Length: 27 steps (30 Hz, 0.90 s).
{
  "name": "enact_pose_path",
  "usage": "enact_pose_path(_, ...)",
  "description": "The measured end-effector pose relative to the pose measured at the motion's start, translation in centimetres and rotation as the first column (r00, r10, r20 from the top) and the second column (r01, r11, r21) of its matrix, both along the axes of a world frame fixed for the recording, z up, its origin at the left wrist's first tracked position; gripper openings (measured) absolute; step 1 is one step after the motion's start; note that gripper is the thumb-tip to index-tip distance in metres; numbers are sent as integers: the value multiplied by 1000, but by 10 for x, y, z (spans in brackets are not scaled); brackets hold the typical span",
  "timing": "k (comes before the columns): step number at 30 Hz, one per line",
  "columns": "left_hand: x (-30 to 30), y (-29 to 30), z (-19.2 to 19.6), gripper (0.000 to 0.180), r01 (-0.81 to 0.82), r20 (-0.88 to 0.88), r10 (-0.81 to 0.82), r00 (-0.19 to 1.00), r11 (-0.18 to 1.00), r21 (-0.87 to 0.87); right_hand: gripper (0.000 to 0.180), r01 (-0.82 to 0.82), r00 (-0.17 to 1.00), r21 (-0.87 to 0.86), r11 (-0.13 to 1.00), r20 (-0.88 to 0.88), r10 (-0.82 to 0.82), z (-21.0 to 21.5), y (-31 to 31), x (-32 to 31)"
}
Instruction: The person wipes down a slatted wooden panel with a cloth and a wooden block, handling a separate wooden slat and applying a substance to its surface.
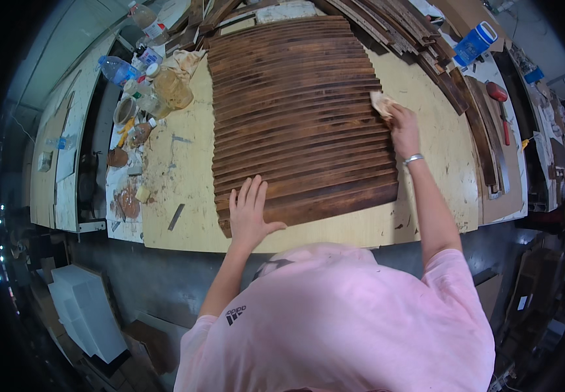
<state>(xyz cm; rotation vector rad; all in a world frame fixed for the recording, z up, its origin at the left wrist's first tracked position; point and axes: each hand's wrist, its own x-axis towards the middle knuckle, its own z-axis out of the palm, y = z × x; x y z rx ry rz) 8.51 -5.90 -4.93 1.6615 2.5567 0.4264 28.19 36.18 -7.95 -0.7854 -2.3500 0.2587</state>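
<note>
Down on the pale plywood tabletop (419,85) a broad row of dark-stained wooden slats (299,111) lies side by side, each slat running across from left to right, the whole set reaching from the near edge almost to the far edge. The left hand (249,212) lies flat and wide, fingers spread, palm down on the nearest slats close to the near edge, holding nothing. The right hand (403,127) is closed around a crumpled light rag (382,103) and presses it against the right ends of the slats, about midway up the row; a silver bracelet (413,159) sits on that wrist. Near the far left corner stands a cluster of things: an amber glass jar (172,87), a clear plastic water bottle with a blue tint (117,68) lying on its side, another bottle (146,18) farther back, and a crumpled cloth (184,60) just beside the jar. Along the left edge are a small round tin (125,110) and brown stain smears on white paper (125,199), well apart from the left hand. More dark slats (413,32) are heaped at the far right corner and run down the right edge. Beyond them stands a blue and white jug (475,42), and a red-handled tool (498,95) lies on the neighbouring bench.
</note>
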Motion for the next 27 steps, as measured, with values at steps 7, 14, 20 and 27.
enact_pose_path(7, -1, -1, 2, 108, -13, 31, 13, 999, 1000, 5, 39, -555, 827, -282, 782, -90, 554, 26, -155, -145)
enact_pose_path(14, -23, 19, 27, 66, -163, 285, 64, 956, 925, 342, 50, -379, 923, -261, 888, -174, 343, 43, -114, -128)
enact_pose_path(20, -75, 128, 41, 64, -120, 250, 41, 967, 942, 313, 69, -33, 946, -105, 994, 317, 65, 5, -22, -118)
enact_pose_path(27, -40, 233, 8, 68, 199, -24, -200, 979, 979, -38, 77, 56, 849, -72, 996, 528, -10, 11, -11, -143)
